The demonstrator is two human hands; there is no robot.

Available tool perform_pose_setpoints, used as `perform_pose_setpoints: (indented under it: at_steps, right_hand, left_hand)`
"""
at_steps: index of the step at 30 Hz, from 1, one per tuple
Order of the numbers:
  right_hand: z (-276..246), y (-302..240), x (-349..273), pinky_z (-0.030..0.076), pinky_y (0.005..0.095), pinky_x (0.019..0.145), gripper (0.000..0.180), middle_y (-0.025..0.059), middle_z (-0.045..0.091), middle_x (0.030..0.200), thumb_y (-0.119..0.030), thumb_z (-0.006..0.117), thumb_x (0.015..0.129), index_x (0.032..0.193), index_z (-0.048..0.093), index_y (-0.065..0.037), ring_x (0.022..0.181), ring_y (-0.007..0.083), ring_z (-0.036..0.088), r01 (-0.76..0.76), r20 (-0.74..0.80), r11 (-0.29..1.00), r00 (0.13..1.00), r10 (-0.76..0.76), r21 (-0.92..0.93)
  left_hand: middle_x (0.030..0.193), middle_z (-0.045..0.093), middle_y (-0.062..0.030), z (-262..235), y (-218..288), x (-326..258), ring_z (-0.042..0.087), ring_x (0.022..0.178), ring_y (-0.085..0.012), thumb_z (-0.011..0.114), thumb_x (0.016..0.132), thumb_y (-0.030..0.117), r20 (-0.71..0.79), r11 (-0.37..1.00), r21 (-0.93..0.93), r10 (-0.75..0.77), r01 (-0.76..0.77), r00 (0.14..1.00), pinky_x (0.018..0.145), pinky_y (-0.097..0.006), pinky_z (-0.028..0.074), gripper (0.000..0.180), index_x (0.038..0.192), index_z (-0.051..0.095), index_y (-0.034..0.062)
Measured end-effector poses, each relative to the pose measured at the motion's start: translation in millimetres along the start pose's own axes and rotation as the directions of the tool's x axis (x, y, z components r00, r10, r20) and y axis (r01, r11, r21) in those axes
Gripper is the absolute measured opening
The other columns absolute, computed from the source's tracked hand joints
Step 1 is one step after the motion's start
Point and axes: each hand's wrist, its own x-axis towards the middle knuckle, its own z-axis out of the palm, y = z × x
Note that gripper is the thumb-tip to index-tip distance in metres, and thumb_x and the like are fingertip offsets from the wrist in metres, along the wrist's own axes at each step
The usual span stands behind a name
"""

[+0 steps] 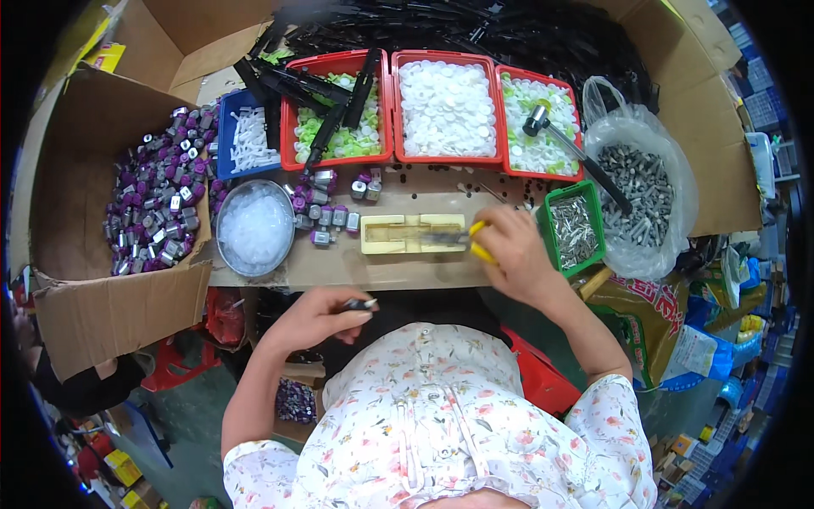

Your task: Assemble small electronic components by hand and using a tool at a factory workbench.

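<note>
My right hand [513, 250] grips a yellow-handled tool [477, 240] whose metal tip lies across a cream plastic jig block [411, 233] on the cardboard work surface. My left hand [326, 316] is held lower, near my body, pinching a small dark part [360, 304] between thumb and fingers. Several small purple-and-silver motors [326, 216] stand just left of the jig.
Red trays hold green-white caps [352, 136], white discs [447, 106] and more caps with a hammer [564, 140]. A blue tray [248, 140], a clear round bowl [254, 227], a green bin of metal pins [575, 229], a bag of metal parts [644, 191] and a motor-filled carton [157, 199] surround the surface.
</note>
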Motion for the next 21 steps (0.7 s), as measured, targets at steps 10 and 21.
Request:
perform_pose_setpoints:
  at_steps: [10, 21]
  right_hand:
    - [12.4, 25.3, -3.6, 0.042, 0.0428, 0.089, 0.034, 0.0141, 0.053, 0.115, -0.003, 0.067, 0.072, 0.105, 0.06, -0.002, 0.11, 0.0322, 0.052, -0.239, 0.091, 0.95, 0.961, 0.261, -0.203]
    - [1.0, 17.9, -4.8, 0.04, 0.0449, 0.099, 0.044, 0.0159, 0.05, 0.127, -0.019, 0.076, 0.078, 0.116, 0.057, -0.004, 0.12, 0.0349, 0.048, -0.232, 0.155, 0.958, 0.954, 0.258, -0.17]
  left_hand:
    - [0.08, 0.071, -0.0164, -6.7, 23.3, -22.3, 0.066, 0.065, -0.0188, 0.073, 0.084, 0.01, -0.422, 0.695, 0.719, 0.452, -0.014, 0.786, 0.061, -0.033, 0.051, 0.018, 0.09, 0.072, -0.0063]
    - [0.081, 0.068, -0.0209, -74.5, 112.3, 90.2, 0.065, 0.073, -0.0374, 0.077, 0.08, 0.026, -0.319, 0.21, 0.937, 0.839, 0.278, 0.441, 0.068, -0.045, 0.052, 0.031, 0.092, 0.072, -0.0015]
